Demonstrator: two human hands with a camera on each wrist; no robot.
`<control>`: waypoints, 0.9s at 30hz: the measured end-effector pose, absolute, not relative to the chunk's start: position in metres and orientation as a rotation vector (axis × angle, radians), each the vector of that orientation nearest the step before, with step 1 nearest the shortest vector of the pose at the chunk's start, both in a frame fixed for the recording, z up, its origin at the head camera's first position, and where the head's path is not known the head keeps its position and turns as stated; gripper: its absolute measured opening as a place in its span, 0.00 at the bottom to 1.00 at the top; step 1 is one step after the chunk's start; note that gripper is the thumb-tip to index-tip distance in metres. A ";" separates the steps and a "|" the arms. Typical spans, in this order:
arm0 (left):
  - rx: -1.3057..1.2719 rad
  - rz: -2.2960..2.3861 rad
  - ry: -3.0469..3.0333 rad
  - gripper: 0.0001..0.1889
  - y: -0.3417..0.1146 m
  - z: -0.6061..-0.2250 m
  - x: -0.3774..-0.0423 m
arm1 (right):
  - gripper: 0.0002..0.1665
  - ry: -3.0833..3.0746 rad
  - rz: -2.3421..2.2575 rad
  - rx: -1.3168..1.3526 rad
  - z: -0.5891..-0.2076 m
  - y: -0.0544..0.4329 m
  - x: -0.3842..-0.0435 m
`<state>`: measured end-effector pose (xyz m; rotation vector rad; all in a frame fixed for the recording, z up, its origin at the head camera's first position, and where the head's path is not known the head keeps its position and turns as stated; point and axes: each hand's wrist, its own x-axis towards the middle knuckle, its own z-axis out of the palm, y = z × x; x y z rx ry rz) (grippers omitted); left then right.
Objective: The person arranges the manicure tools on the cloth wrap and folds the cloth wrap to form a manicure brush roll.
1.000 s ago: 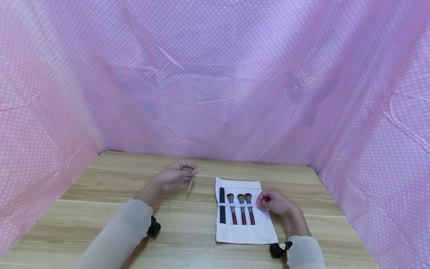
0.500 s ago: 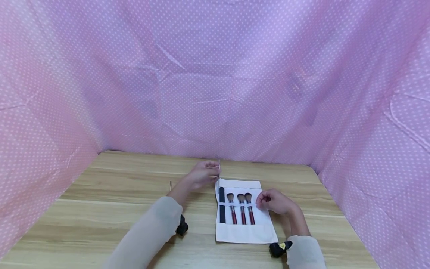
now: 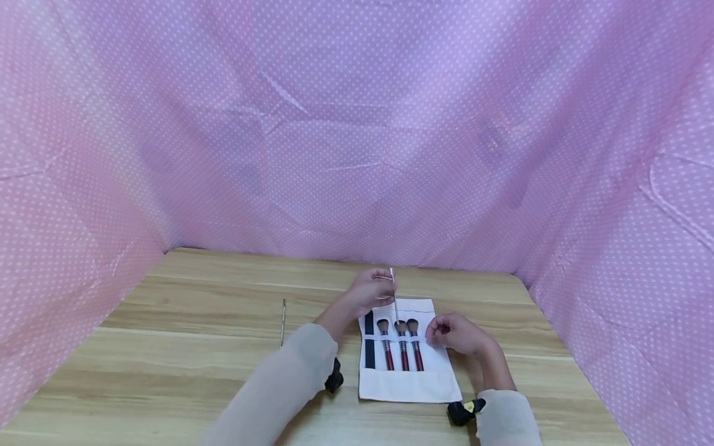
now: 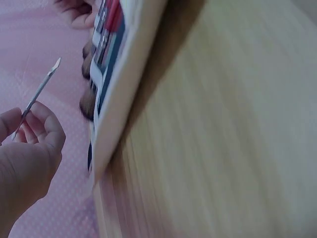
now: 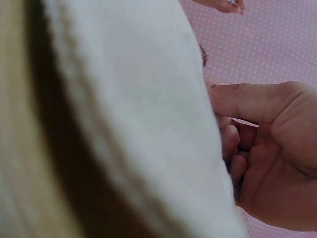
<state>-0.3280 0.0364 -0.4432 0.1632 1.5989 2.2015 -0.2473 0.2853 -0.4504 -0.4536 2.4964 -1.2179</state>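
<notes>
My left hand [image 3: 372, 291] pinches a thin metal cuticle pusher [image 3: 395, 297] over the top of the white fabric brush roll [image 3: 409, 385]. In the left wrist view the cuticle pusher [image 4: 40, 90] has a ridged handle and a flat pointed tip. My right hand [image 3: 454, 333] grips the right side of the roll near its elastic band; in the right wrist view the fabric partly hides the fingertips. Under the band lie a black nail file [image 3: 370, 347] and three red-handled makeup brushes [image 3: 388, 354].
A second thin metal tool [image 3: 282, 322] lies on the wooden table [image 3: 184, 347] left of the roll. Pink dotted cloth [image 3: 357, 155] hangs behind the table and along both sides.
My left hand has carried the cuticle pusher rightward from the table's left side to above the brush roll. The right hand has stayed at the roll's right side.
</notes>
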 end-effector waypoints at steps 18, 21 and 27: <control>0.146 2.156 1.687 0.17 0.094 -0.451 -0.312 | 0.11 2.498 -1.204 -0.504 -0.451 0.287 -0.250; 0.146 2.141 1.711 0.17 0.096 -0.453 -0.311 | 0.10 2.506 -1.195 -0.507 -0.451 0.287 -0.250; 0.135 2.152 1.716 0.19 0.095 -0.459 -0.312 | 0.10 2.500 -1.192 -0.502 -0.451 0.287 -0.249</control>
